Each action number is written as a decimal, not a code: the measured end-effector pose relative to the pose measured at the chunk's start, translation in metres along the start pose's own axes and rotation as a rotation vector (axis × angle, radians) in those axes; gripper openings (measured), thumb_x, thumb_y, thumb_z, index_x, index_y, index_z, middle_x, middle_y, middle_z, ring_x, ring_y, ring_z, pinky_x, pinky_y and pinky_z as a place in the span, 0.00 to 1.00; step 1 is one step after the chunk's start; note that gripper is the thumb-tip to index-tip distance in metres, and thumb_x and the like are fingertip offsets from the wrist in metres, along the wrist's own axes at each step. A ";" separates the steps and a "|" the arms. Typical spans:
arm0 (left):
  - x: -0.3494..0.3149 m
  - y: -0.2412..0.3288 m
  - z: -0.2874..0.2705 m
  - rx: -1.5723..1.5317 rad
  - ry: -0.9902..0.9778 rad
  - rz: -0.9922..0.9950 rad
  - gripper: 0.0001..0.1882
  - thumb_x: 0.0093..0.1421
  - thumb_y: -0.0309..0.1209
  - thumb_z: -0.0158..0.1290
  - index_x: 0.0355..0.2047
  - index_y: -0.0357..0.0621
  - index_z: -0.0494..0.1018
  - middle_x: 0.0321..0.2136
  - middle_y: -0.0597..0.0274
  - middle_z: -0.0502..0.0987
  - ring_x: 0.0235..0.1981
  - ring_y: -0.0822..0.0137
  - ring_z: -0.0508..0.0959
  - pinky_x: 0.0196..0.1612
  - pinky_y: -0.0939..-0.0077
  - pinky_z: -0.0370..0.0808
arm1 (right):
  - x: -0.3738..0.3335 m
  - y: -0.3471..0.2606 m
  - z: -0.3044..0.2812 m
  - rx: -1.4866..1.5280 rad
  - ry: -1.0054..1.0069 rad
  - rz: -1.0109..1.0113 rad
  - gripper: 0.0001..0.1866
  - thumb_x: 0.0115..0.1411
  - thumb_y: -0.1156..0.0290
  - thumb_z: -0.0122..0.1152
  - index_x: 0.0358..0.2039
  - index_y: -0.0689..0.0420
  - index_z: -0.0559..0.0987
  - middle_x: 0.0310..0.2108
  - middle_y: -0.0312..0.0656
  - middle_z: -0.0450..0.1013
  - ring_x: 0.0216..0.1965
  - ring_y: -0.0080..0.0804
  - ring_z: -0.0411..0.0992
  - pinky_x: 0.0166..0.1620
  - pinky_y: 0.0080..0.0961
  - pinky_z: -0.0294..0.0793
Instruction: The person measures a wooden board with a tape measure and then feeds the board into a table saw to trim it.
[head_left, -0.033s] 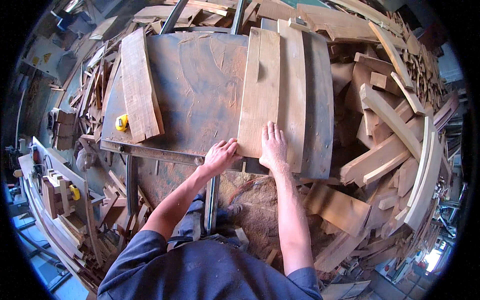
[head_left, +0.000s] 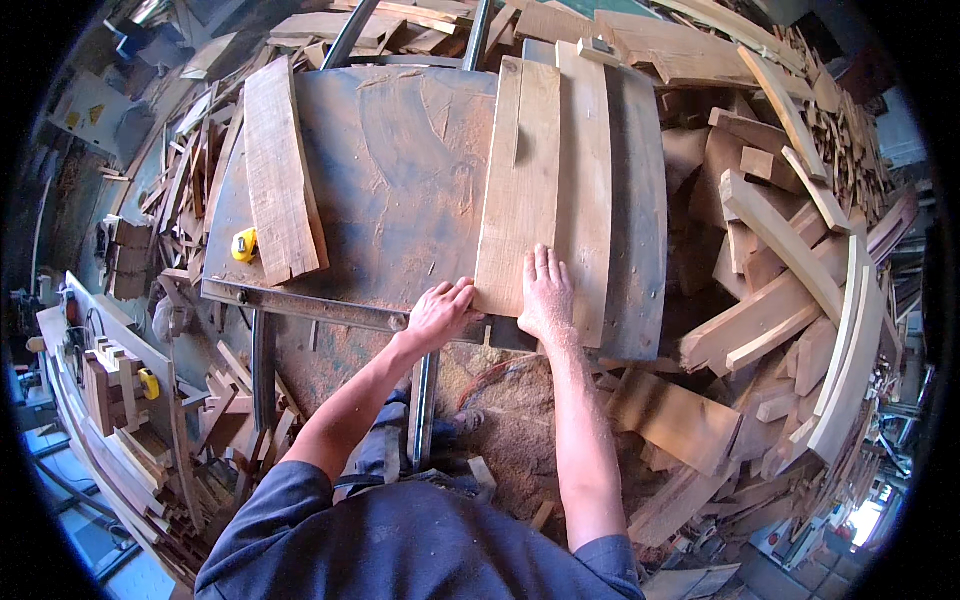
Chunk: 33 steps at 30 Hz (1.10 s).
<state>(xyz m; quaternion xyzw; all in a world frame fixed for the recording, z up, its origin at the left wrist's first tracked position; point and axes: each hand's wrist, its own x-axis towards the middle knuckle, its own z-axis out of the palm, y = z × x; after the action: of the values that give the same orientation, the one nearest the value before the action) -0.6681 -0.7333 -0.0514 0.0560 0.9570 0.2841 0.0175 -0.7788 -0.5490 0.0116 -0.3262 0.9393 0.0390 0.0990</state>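
Note:
On the rusty metal worktable (head_left: 390,210), a pale wooden board (head_left: 515,200) lies lengthwise, with a lengthwise slit in its far half. My left hand (head_left: 441,314) grips this board's near left corner, fingers curled and pressed together against its edge. Flat on the near end rests my right hand (head_left: 548,296), fingers stretched forward and the thumb toward the near edge. Sawdust dots this hand and forearm. Along the board's right side runs a longer wooden plank (head_left: 585,190), with a small wood block (head_left: 598,51) at its far end.
A rough board (head_left: 278,180) and a yellow tape measure (head_left: 244,245) lie at the table's left. A metal rail (head_left: 320,307) follows its near edge. Stacked offcuts (head_left: 770,280) crowd the right; more scraps (head_left: 130,400) stand left. Sawdust (head_left: 510,430) covers the floor below.

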 end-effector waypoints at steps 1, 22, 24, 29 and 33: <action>0.001 0.000 -0.001 0.007 -0.003 -0.004 0.24 0.57 0.45 0.56 0.45 0.39 0.67 0.51 0.56 0.70 0.45 0.51 0.73 0.50 0.61 0.70 | 0.002 0.001 0.001 0.004 -0.003 0.000 0.44 0.44 0.75 0.63 0.64 0.65 0.59 0.67 0.54 0.53 0.69 0.47 0.50 0.70 0.40 0.49; 0.028 -0.016 -0.010 0.024 0.032 0.027 0.22 0.57 0.42 0.57 0.44 0.41 0.67 0.48 0.56 0.71 0.43 0.50 0.74 0.47 0.61 0.72 | 0.031 0.010 -0.003 0.011 0.016 -0.011 0.43 0.45 0.74 0.63 0.64 0.65 0.59 0.67 0.53 0.53 0.69 0.46 0.51 0.69 0.40 0.49; 0.030 -0.017 -0.011 0.024 0.018 0.010 0.22 0.57 0.43 0.56 0.44 0.40 0.67 0.49 0.56 0.72 0.43 0.50 0.74 0.47 0.60 0.72 | 0.034 0.010 -0.004 0.012 0.014 -0.016 0.43 0.45 0.74 0.63 0.64 0.65 0.59 0.67 0.53 0.53 0.69 0.45 0.51 0.69 0.40 0.49; 0.038 -0.019 -0.011 0.022 0.049 0.025 0.23 0.57 0.43 0.56 0.44 0.39 0.68 0.49 0.55 0.72 0.43 0.49 0.74 0.48 0.60 0.72 | 0.040 0.017 0.001 0.045 0.027 -0.005 0.49 0.40 0.74 0.65 0.65 0.65 0.57 0.68 0.54 0.50 0.69 0.47 0.49 0.70 0.41 0.47; 0.042 -0.021 -0.014 0.021 0.071 0.022 0.22 0.57 0.42 0.57 0.45 0.39 0.68 0.48 0.55 0.73 0.43 0.50 0.74 0.48 0.61 0.72 | 0.047 0.017 -0.001 0.041 0.012 -0.006 0.49 0.40 0.74 0.65 0.65 0.65 0.57 0.68 0.54 0.50 0.69 0.47 0.49 0.70 0.40 0.47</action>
<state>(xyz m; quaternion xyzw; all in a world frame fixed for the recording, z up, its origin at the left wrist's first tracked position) -0.7131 -0.7532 -0.0509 0.0566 0.9593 0.2760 -0.0201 -0.8255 -0.5642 0.0024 -0.3272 0.9395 0.0175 0.1002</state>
